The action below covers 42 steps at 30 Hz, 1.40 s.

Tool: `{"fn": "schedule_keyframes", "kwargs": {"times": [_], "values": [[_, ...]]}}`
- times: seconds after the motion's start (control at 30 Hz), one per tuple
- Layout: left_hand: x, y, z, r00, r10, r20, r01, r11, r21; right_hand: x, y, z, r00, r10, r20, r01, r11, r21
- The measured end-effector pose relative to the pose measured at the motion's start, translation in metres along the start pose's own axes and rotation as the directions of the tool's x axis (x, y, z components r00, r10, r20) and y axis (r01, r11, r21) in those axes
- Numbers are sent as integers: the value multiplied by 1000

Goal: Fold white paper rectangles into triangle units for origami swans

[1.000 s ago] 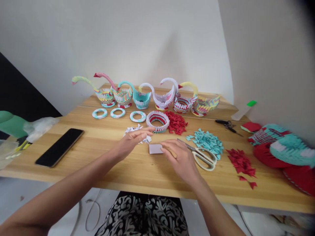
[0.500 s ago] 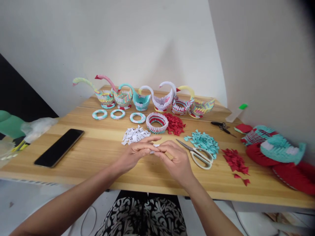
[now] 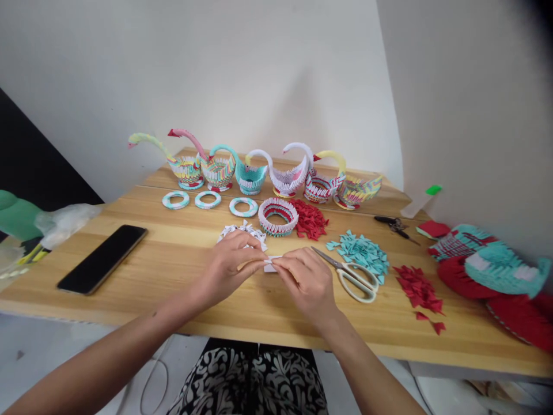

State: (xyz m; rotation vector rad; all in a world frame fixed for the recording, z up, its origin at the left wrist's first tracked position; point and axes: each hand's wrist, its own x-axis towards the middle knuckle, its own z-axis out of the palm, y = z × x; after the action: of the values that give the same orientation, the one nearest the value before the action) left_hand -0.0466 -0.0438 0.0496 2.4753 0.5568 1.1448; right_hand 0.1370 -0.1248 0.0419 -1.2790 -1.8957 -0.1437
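White paper slip [image 3: 268, 268] is up front at the near-middle of the tabletop [image 3: 173, 259], right btwn the two hands. L hand [image 3: 235, 262] has thumb & index fingertips pinched tight on its L end, gap basically nil; R hand [image 3: 309, 282] pinches the R end the same way, thumb vs. index, other fingers curled in behind. So the slip's ends sit in the fingertips, w/ a bit of white showing btwn and just below them. Can't quite tell, it's small & partly covered, whether that lower white bit is the same slip or a 2nd pc under it. Pile of white folded paper pcs [image 3: 244, 227] lies just past the L hand, partly hidden by it. Straight beyond the slip: round open bowl [image 3: 279, 226] of white, red & teal modules, w/ a red pile [image 3: 311, 219] up against its R side. Scissors [image 3: 343, 268] lie just R of the R hand, white handles toward the person, next to a teal pile [image 3: 363, 253]; 2nd red pile [image 3: 418, 288] farther R. Three teal-&-white rings [image 3: 243, 214] lie flat in a row L of the bowl, six paper swans [image 3: 287, 181] stand behind, and a smartphone [image 3: 102, 259] lies well off to the L, screen dark.
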Motion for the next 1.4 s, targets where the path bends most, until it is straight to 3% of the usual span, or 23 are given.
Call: {"fn": "schedule_keyframes", "kwargs": {"times": [0.13,0.33,0.57,0.77,0.9,1.0,1.17,1.4], "values": [[2,-5,2,997,20,75,-32,987,157,3,5,3,998,-19,62,21,999,-39],[11,-19,8,993,35,114,-52,988,147,14,19,5,988,-51,146,67,992,-106],[30,-27,3,988,-13,155,-7,992,128,42,33,7,961,-163,225,216,947,-237],[26,-69,4,992,-79,99,59,979,195,36,62,19,965,-96,244,115,991,-62],[17,-102,2,989,-122,88,96,962,257,23,73,17,881,-87,465,68,996,58],[15,-111,0,988,-110,108,71,948,312,21,73,12,825,-59,562,26,997,67],[16,-108,0,981,-124,149,80,960,267,22,72,11,776,-13,630,-18,999,43],[15,-108,2,976,-169,137,138,968,208,20,73,14,760,-1,650,-15,1000,19]]}}
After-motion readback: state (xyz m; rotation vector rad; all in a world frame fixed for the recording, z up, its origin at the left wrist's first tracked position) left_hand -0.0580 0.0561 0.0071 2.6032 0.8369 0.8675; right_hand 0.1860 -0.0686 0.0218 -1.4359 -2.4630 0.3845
